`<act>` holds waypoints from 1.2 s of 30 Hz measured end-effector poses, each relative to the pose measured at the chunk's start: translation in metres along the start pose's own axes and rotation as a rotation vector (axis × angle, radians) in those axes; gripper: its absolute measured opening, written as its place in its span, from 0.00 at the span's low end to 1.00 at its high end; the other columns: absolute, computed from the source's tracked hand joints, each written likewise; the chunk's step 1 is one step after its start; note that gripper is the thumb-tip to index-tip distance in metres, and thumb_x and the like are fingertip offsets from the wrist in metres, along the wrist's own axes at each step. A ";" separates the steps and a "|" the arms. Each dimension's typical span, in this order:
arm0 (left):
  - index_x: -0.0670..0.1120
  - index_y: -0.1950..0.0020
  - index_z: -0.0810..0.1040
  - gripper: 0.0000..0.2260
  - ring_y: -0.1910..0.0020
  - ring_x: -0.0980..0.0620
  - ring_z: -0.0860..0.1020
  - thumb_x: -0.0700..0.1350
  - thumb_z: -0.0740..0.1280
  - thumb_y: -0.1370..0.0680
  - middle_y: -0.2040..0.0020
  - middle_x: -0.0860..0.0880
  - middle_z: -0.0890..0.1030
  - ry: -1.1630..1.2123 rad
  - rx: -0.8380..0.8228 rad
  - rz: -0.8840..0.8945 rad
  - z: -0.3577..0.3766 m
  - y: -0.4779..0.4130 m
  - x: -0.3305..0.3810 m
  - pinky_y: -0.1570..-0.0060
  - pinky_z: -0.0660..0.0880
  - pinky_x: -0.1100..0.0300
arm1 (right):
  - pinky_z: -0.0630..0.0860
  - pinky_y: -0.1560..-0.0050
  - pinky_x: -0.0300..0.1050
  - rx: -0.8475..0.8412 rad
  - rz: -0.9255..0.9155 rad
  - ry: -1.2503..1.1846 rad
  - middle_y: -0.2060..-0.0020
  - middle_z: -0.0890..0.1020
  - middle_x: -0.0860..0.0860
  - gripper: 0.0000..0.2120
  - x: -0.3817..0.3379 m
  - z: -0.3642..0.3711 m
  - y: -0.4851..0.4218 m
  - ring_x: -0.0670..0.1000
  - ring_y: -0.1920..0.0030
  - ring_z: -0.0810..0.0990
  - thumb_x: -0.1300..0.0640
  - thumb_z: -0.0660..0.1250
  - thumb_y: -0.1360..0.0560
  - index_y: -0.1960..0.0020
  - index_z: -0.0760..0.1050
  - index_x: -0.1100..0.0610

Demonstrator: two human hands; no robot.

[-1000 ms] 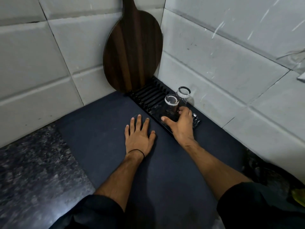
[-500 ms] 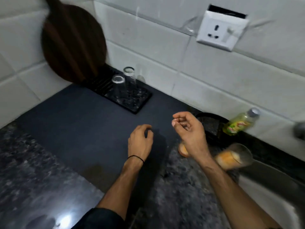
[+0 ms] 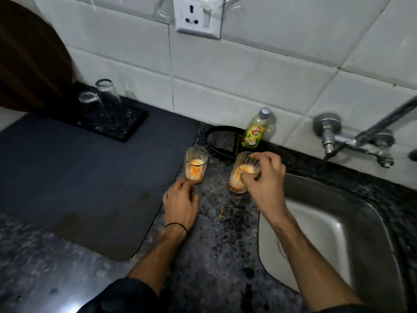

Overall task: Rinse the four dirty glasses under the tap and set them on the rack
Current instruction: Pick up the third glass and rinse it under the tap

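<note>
Head camera looks down on a kitchen counter. At the far left, a black drying rack [image 3: 112,126] carries two clear tumblers mouth down and empty: the front clean glass [image 3: 89,99] and, just beside it nearer the wall, the rear clean glass [image 3: 107,90].

To the right, the left dirty glass [image 3: 195,164] stands upright on bare stone with orange dregs in its bottom. The left hand [image 3: 180,204] rests on the counter just in front of its foot, fingers curled under and gripping nothing. Whether the knuckles touch the glass cannot be told.

The right dirty glass [image 3: 237,179] stands near the sink's edge, also holding orange residue. The right hand [image 3: 266,184] pinches it at the rim, thumb on the near wall and fingers over the far side.

Behind these two lies a black dish [image 3: 220,131] with a scrubber in it. Beside it, a green dish-liquid bottle [image 3: 253,134] stands against the wall.

A dark wooden board [image 3: 29,59] leans on the wall behind the rack. A dark mat [image 3: 79,177] covers the left of the speckled granite counter [image 3: 221,245], with the rack on its far corner. On the white tiled wall are a white socket [image 3: 198,18] and, at the right, a chrome tap [image 3: 352,138] above a steel sink [image 3: 338,233].

Both dirty glasses are ribbed, and orange streaks run up their walls.
</note>
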State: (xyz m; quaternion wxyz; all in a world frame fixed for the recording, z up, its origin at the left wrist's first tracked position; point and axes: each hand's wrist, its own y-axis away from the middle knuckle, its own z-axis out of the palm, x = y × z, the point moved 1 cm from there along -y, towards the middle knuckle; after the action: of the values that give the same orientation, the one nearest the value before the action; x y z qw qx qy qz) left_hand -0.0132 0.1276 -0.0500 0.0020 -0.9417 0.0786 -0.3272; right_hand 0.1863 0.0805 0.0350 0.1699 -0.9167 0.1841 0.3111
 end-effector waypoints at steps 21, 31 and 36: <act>0.45 0.34 0.76 0.16 0.41 0.43 0.74 0.46 0.64 0.22 0.37 0.45 0.73 -0.099 -0.130 0.204 0.012 0.038 0.029 0.43 0.73 0.48 | 0.74 0.63 0.55 0.184 0.093 -0.205 0.64 0.78 0.54 0.23 0.035 -0.004 0.014 0.54 0.62 0.76 0.47 0.79 0.32 0.66 0.66 0.56; 0.48 0.41 0.81 0.12 0.51 0.46 0.82 0.46 0.65 0.23 0.48 0.47 0.85 0.252 -0.093 0.301 0.052 0.020 0.192 0.51 0.79 0.52 | 0.72 0.66 0.50 0.216 0.078 -0.222 0.67 0.77 0.52 0.23 0.117 -0.118 0.023 0.53 0.65 0.76 0.46 0.80 0.34 0.65 0.68 0.57; 0.47 0.32 0.74 0.21 0.45 0.41 0.81 0.55 0.66 0.22 0.46 0.45 0.84 0.202 -0.221 0.285 0.077 0.001 0.276 0.44 0.78 0.46 | 0.68 0.67 0.42 0.183 0.071 -0.171 0.66 0.77 0.49 0.22 0.155 -0.174 0.028 0.48 0.65 0.73 0.47 0.80 0.34 0.65 0.67 0.53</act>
State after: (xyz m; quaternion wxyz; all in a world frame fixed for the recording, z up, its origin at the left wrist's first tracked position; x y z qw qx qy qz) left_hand 0.2472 0.0814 0.0595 -0.0632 -0.8779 0.2461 -0.4059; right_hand 0.3765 -0.0540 0.0616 0.2569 -0.8604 0.2290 0.3758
